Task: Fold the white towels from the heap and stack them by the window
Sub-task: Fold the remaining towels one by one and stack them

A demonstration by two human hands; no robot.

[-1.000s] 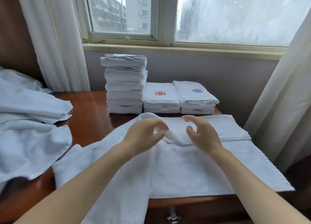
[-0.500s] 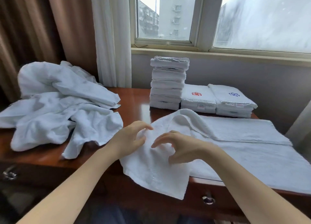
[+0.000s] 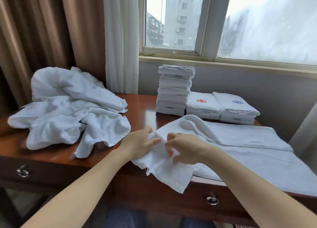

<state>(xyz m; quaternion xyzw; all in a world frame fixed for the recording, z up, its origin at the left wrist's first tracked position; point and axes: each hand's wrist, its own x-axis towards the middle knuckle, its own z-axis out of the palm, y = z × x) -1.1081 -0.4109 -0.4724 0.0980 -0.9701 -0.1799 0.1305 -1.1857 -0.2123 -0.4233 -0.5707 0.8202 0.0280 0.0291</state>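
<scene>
A white towel (image 3: 248, 152) lies spread across the right half of the wooden table (image 3: 142, 107), its left end bunched and hanging over the front edge. My left hand (image 3: 140, 144) pinches that bunched end, and my right hand (image 3: 187, 149) grips the same end just to the right, fingers curled into the cloth. A heap of unfolded white towels (image 3: 68, 111) sits on the table's left. By the window stands a tall stack of folded towels (image 3: 174, 90), with two lower folded stacks, one with a red emblem (image 3: 202, 105) and one with a blue emblem (image 3: 235, 107), to its right.
Curtains hang at the far left (image 3: 42, 30) and beside the window (image 3: 121, 39); another curtain edge (image 3: 305, 124) is at the right. Drawer handles (image 3: 212, 200) sit on the table front. Bare wood shows between the heap and the stacks.
Both hands moved left along the spread towel to its left end and closed on it, bunching the cloth. The view swung left, bringing the heap fully into sight.
</scene>
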